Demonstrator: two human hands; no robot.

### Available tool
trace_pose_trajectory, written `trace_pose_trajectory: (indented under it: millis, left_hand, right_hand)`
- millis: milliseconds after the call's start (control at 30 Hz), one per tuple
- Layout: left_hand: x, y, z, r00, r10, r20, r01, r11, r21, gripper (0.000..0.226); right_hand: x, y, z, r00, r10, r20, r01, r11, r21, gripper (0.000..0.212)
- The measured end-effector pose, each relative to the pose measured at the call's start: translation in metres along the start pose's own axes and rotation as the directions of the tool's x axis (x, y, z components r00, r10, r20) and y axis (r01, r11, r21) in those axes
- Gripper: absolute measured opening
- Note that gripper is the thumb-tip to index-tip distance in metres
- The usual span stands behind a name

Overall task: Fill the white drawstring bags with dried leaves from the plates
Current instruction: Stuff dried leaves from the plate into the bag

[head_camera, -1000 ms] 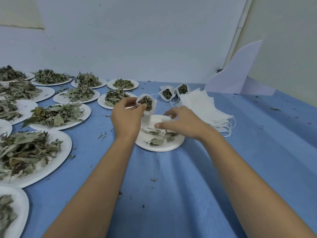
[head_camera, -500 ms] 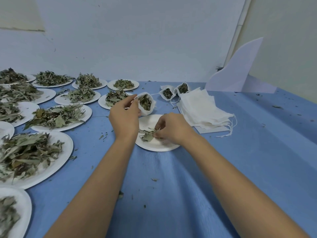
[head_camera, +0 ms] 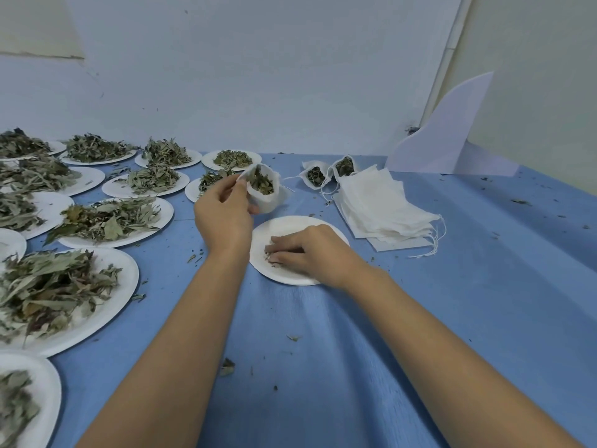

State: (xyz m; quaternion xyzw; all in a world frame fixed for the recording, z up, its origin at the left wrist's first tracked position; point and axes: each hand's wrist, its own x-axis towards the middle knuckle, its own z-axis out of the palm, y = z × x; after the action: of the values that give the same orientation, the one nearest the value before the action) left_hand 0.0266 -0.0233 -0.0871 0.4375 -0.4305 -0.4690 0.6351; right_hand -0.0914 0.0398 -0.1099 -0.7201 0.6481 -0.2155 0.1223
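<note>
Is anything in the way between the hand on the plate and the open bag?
Nothing visible. The right hand rests on the small plate among leaf bits, and the left hand holds the bag just beyond it, mouth open, with only air between.

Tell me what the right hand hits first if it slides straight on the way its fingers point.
Most likely the left wrist, whose hand holds a bag. The right hand rests on the small plate, fingers pointing left, and that wrist lies just past the rim, though it may sit higher.
</note>
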Motion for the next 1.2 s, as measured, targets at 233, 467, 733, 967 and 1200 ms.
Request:
trace_pose_trajectory:
  millis: [233,467,733,967,1200]
  left_hand:
    - [0.0,-0.002,-0.004,0.982,0.181,-0.053,-0.167,0.965,0.2,0.02]
    - [-0.004,-0.006,-0.001,0.985,0.171,0.019,-0.169,0.941,0.293,0.022]
    - [-0.004,-0.007,-0.002,0.992,0.122,0.028,-0.125,0.956,0.267,0.02]
    - [-0.004,-0.008,-0.001,0.992,0.12,0.024,-0.122,0.952,0.28,0.02]
    - [-0.006,-0.009,0.0,0.992,0.115,0.044,-0.123,0.95,0.288,0.019]
  right_hand:
    - [-0.001,0.001,-0.002,0.989,0.033,-0.144,-0.033,0.999,0.004,0.027]
    - [-0.001,0.007,-0.028,0.981,0.183,-0.059,-0.184,0.983,-0.018,0.035]
    - [0.003,-0.003,-0.014,0.962,0.259,0.088,-0.252,0.964,-0.083,0.057]
    - [0.001,-0.002,-0.014,0.995,0.093,0.046,-0.081,0.975,-0.208,0.033]
    - [0.001,-0.002,-0.006,0.999,0.022,-0.032,-0.03,0.962,-0.271,0.029]
